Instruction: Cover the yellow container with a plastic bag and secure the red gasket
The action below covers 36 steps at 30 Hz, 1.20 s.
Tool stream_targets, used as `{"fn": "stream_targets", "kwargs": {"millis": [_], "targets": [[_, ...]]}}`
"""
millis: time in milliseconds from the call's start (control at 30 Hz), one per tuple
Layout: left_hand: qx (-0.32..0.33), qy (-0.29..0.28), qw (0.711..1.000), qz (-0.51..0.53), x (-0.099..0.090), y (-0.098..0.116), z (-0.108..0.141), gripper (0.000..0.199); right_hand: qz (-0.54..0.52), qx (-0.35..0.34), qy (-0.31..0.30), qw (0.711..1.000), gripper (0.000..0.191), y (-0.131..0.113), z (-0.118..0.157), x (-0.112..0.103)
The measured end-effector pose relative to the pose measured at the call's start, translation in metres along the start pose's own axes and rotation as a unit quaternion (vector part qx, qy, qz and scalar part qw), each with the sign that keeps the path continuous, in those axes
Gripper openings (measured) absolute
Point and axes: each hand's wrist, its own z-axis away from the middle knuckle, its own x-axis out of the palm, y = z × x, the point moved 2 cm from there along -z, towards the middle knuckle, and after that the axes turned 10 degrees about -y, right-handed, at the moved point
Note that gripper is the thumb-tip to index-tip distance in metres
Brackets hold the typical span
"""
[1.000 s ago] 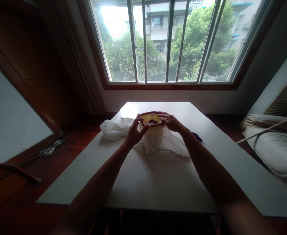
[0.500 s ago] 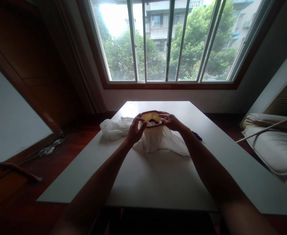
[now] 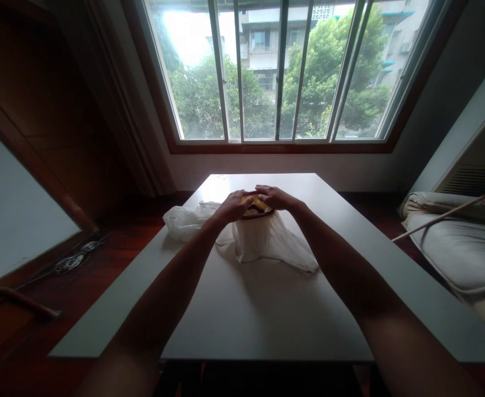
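A small container [image 3: 255, 237] wrapped in thin white plastic stands upright on the white table [image 3: 267, 314]. Its dark red rim surrounds a yellow inside with something dark in it. My left hand [image 3: 234, 206] lies over the left side of the rim, fingers extended. Across the right side of the rim rests my right hand [image 3: 274, 197], its fingers stretched out too. Loose plastic spreads from the container to the right. A crumpled clear plastic bag [image 3: 186, 220] lies left of it, partly behind my left forearm.
Beyond the table is a wide window [image 3: 262, 82]. Cables [image 3: 76, 259] lie on the dark red floor at the left. At the right, a pale cushion or rolled bedding [image 3: 453, 248] has a thin stick [image 3: 441, 218] across it.
Both hands have moved from pinching the rim at its sides to lying flatter over it, fingers stretched forward. The view has shifted slightly, and the dark purple item is now hidden.
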Motion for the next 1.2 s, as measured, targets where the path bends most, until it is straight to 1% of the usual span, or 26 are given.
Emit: {"fn": "stream_targets", "kwargs": {"millis": [100, 267, 400, 567, 667, 767, 867, 933, 967, 1000, 1067, 1100, 1133, 1200], "targets": [[0.002, -0.016, 1.0, -0.025, 0.003, -0.004, -0.003, 0.05, 0.012, 0.012, -0.018, 1.0, 0.046, 0.005, -0.005, 0.005], [0.008, -0.009, 0.999, -0.045, 0.005, -0.011, -0.005, 0.048, -0.007, 0.0, -0.001, 1.0, 0.05, 0.016, -0.005, 0.012], [0.017, -0.007, 0.999, -0.033, 0.01, -0.013, -0.005, 0.046, -0.065, -0.014, 0.006, 0.998, 0.053, 0.026, -0.003, 0.019], [0.069, 0.013, 0.997, -0.036, 0.014, -0.019, -0.005, 0.041, -0.157, -0.025, 0.023, 0.987, 0.057, 0.036, -0.003, 0.026], [0.058, 0.021, 0.997, -0.041, 0.016, -0.024, -0.005, 0.042, -0.189, -0.024, 0.025, 0.981, 0.058, 0.04, -0.004, 0.029], [0.049, 0.029, 0.998, -0.02, 0.017, -0.024, -0.006, 0.041, -0.214, -0.015, 0.027, 0.976, 0.057, 0.042, -0.008, 0.03], [-0.001, 0.031, 0.999, 0.03, 0.017, -0.018, -0.006, 0.044, -0.241, -0.001, 0.022, 0.97, 0.06, 0.039, -0.01, 0.031], [-0.03, 0.03, 0.996, 0.081, 0.015, -0.016, -0.003, 0.054, -0.233, 0.014, 0.034, 0.972, 0.061, 0.035, -0.006, 0.029], [-0.033, 0.034, 0.993, 0.111, 0.014, -0.016, 0.0, 0.061, -0.217, 0.022, 0.054, 0.974, 0.06, 0.033, -0.001, 0.027], [-0.029, 0.04, 0.989, 0.142, 0.013, -0.018, 0.003, 0.07, -0.199, 0.03, 0.077, 0.977, 0.059, 0.03, 0.007, 0.025], [-0.006, 0.049, 0.977, 0.206, 0.012, -0.03, 0.013, 0.091, -0.161, 0.037, 0.137, 0.977, 0.059, 0.024, 0.027, 0.021], [0.01, 0.039, 0.971, 0.234, 0.013, -0.038, 0.019, 0.103, -0.154, 0.038, 0.14, 0.977, 0.062, 0.022, 0.039, 0.021], [0.02, 0.021, 0.966, 0.257, 0.016, -0.047, 0.026, 0.116, -0.152, 0.048, 0.131, 0.978, 0.067, 0.02, 0.051, 0.023], [0.036, -0.014, 0.962, 0.272, 0.024, -0.063, 0.038, 0.132, -0.153, 0.076, 0.093, 0.981, 0.079, 0.02, 0.072, 0.029]]}}
